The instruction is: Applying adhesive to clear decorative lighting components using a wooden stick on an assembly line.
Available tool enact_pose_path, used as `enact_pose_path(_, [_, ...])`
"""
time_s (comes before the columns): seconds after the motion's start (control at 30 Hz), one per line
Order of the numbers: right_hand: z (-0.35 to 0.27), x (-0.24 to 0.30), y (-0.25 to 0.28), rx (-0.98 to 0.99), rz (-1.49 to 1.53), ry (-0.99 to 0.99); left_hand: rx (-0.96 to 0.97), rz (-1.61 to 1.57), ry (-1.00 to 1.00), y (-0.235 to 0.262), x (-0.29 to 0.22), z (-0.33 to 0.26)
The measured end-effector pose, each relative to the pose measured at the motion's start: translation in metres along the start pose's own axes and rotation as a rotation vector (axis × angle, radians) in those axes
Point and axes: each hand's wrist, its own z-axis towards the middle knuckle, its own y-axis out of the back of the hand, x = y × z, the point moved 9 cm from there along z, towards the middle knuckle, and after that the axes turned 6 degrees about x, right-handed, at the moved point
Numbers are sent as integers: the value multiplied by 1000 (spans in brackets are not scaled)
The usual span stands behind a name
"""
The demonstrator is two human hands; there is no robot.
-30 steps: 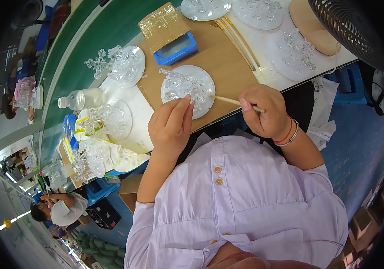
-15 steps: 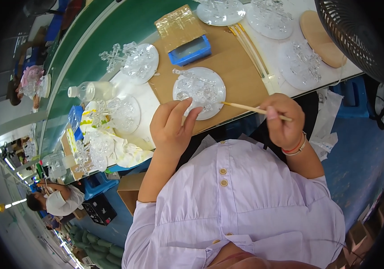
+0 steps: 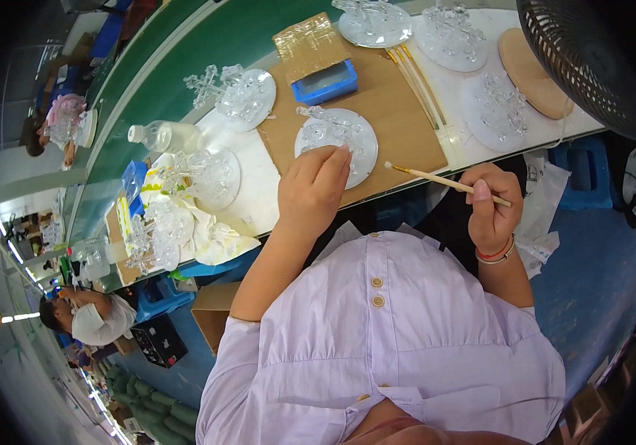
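A round white disc (image 3: 363, 157) with clear, plastic-looking pieces on it lies on the brown cardboard sheet (image 3: 414, 133) before me. My left hand (image 3: 313, 185) reaches over the disc's near left part, fingers pinched together at the clear pieces; what sits between the fingertips is hidden. To the right, my right hand (image 3: 493, 206) grips a thin wooden paintbrush (image 3: 437, 179). The brush's pale tip points left and stands a little apart from the disc, near the table's front edge.
A blue tray (image 3: 325, 87) with a taped cardboard flap stands behind the disc. Spare brushes (image 3: 416, 87) lie right of it. More discs with clear pieces (image 3: 247, 100) surround the cardboard. A bottle (image 3: 166, 137) lies at left; a black fan (image 3: 589, 59) is at upper right.
My left hand has moved right and up over the disc, its fingers closing together. My right hand has drawn the brush rightward, away from the disc.
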Motion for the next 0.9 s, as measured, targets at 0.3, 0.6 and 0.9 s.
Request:
enact_pose_path(0.3, [-16,-5,24,-133,114,-51,-69,-66,141,54,13,-50])
enact_pose_path(0.6, [-14,-5,17,-126,137,-44,-11,601,501,95,57,-190])
enact_pose_path(0.9, [-12,15,15,-157,243,7,71,388,492,100,118,-213])
